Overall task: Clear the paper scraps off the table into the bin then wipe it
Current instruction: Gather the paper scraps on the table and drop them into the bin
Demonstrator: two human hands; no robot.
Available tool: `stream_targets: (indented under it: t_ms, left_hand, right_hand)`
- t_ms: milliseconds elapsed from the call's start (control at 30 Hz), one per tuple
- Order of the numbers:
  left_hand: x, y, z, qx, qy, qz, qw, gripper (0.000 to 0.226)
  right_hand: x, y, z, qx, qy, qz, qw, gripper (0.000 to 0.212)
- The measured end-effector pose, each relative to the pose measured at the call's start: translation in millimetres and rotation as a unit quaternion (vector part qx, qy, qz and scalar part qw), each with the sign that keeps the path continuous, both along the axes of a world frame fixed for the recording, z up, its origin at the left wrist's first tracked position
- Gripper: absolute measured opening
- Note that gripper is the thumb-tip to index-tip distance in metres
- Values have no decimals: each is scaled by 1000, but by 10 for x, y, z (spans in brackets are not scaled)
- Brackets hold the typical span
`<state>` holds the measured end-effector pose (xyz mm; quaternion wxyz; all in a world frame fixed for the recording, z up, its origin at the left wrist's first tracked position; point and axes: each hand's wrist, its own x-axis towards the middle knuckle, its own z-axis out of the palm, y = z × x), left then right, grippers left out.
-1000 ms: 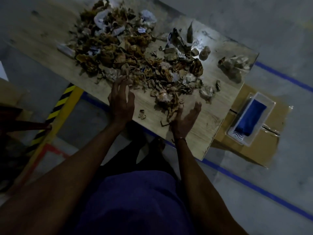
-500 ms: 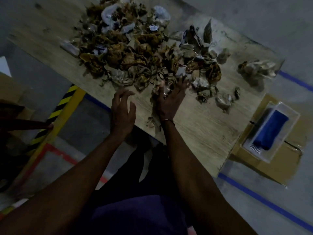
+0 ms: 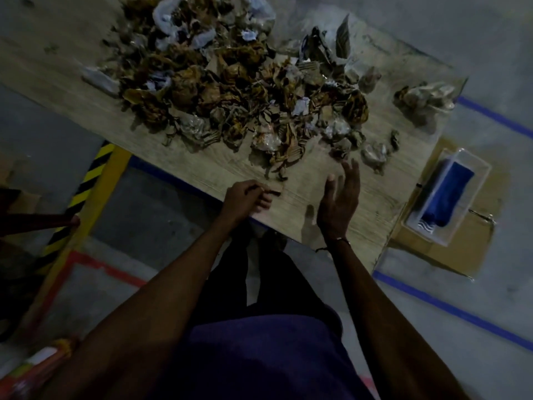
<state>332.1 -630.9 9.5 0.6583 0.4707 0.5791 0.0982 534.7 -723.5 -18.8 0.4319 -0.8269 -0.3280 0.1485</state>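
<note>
A big heap of crumpled brown and white paper scraps (image 3: 230, 90) covers the wooden table (image 3: 360, 203). A smaller clump (image 3: 424, 98) lies apart near the far right corner. At the table's near edge my left hand (image 3: 248, 199) is curled around a small brown cardboard scrap (image 3: 274, 189). To its right my right hand (image 3: 340, 200) hovers open, fingers spread, just short of the heap's edge. No bin is in view.
A clear tray holding a blue cloth (image 3: 447, 197) rests on a cardboard box (image 3: 450, 252) by the table's right end. A yellow and black striped post (image 3: 86, 192) stands at the left. Blue tape lines (image 3: 450, 310) cross the floor.
My right hand has pulled back from the heap and opened. My left hand has moved to the near edge and closed on a small scrap.
</note>
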Motion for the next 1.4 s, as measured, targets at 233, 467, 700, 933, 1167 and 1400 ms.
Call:
stream_targets:
  t_ms: [233, 467, 700, 933, 1167, 1400]
  left_hand:
    - [-42, 686, 88, 48, -29, 90, 994, 16]
    - [-169, 630, 111, 86, -21, 106, 990, 19]
    - [-153, 666, 268, 243, 41, 99, 964, 15]
    - [218, 500, 324, 545, 146, -164, 809, 25]
    - [490, 499, -288, 643, 93, -449, 613, 37]
    - [375, 980, -216, 663, 161, -446, 580, 53]
  right_hand:
    - [595, 124, -121, 18, -22, -82, 996, 58]
    - [206, 962, -222, -54, -11, -50, 997, 82]
    - [-421, 1327, 22, -45, 73, 108, 990, 66]
    - [142, 741, 390, -36, 6, 61, 998, 53]
    - [615, 351, 607, -103, -52, 39, 993, 51]
    - [940, 154, 639, -76, -56, 62, 994, 54]
